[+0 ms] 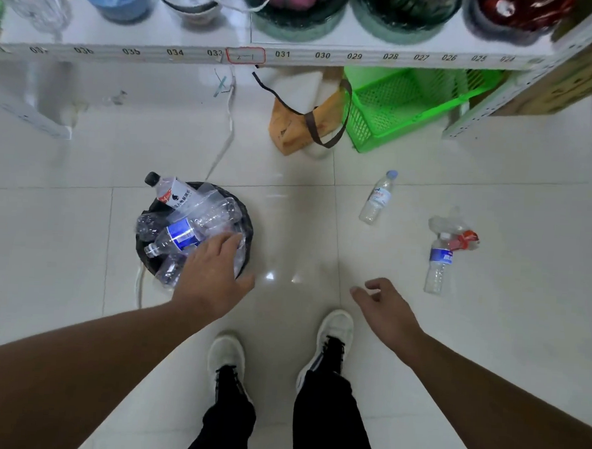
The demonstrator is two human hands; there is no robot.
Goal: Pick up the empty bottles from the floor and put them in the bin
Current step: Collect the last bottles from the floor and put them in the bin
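A round black bin [248,222] stands on the tiled floor, heaped with several clear plastic bottles, among them a blue-labelled one [177,237] and a black-capped one [171,190]. My left hand [213,275] hovers over the bin's near right rim, fingers spread, holding nothing. My right hand [384,306] hangs loosely open over bare floor, empty. To its right lie a clear bottle with a pale blue cap [378,197], a blue-labelled bottle [438,266] and a crushed bottle with a red label [457,232].
A white shelf [331,56] with numbered tags spans the top, carrying bowls and tubs. Under it sit an orange bag [303,125] and a green plastic basket [404,103]. A white cable [225,141] trails toward the bin. My shoes stand at bottom centre.
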